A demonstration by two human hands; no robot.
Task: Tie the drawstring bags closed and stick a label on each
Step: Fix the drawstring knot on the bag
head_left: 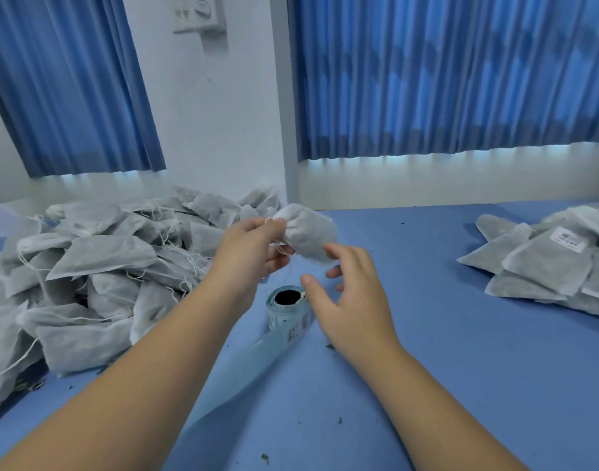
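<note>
My left hand pinches the gathered neck and white string of a small grey-white drawstring bag, held up above the blue table. My right hand hovers just below and right of the bag, fingers spread, holding nothing. A roll of labels stands on the table under my hands, its pale backing strip trailing toward me. A big heap of loose bags with dangling strings lies at the left. A smaller pile of bags lies at the right, one with a white label.
The blue table carries small dark crumbs. Behind it stands a white wall with a pillar and blue curtains on both sides.
</note>
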